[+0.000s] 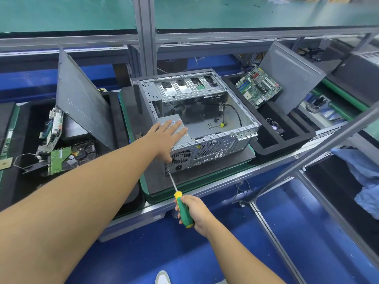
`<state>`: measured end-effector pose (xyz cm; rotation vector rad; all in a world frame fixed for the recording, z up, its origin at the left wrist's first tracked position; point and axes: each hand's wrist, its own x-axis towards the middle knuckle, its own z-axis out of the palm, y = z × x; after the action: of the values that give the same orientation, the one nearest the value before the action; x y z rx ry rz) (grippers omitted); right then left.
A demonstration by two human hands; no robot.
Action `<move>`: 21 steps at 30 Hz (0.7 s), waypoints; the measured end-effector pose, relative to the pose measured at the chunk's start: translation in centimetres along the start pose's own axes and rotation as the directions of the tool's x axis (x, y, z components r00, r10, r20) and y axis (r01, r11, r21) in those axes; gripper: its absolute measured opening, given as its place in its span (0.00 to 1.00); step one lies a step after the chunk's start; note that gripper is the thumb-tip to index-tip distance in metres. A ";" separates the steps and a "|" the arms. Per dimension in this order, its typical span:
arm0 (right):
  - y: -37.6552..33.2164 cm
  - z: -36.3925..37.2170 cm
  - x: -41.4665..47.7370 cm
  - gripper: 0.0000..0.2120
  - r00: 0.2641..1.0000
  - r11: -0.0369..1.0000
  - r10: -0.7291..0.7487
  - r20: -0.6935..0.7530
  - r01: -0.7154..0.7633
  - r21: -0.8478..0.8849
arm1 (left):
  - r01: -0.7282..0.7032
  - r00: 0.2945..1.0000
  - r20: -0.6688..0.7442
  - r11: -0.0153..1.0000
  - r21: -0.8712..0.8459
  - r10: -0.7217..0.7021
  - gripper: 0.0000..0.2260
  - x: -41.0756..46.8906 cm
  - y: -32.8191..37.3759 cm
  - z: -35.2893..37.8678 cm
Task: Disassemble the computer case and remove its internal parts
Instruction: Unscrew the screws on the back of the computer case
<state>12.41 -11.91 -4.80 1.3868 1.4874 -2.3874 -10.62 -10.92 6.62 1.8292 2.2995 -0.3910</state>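
An open grey computer case [242, 111] lies on its side on a dark pad, its rear panel facing me. Inside, at the near left corner, sits the power supply [182, 138]. My left hand [167, 136] lies flat on top of it, fingers straight. My right hand [194, 212] grips the green and yellow handle of a screwdriver [181, 206]. The screwdriver's tip touches the lower left corner of the rear panel, beside the power socket [178, 167]. A black cable [235, 113] curls across the case floor.
A black foam tray [287, 144] to the right holds a green motherboard [257, 87] and a leaning side panel [293, 74]. On the left, another side panel [82, 99] leans over a tray with a hard drive [67, 156] and boards. A metal frame bar [320, 146] crosses at the right.
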 end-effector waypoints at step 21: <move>-0.1 0.2 0.0 0.14 0.997 0.997 0.063 0.044 -0.064 0.036 | -0.002 1.000 0.004 1.000 0.008 0.002 0.54 -0.2 0.1 -0.2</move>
<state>12.21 -12.00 -4.69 1.3601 1.3747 -2.4023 -10.50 -11.05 6.84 1.8326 2.2965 -0.4039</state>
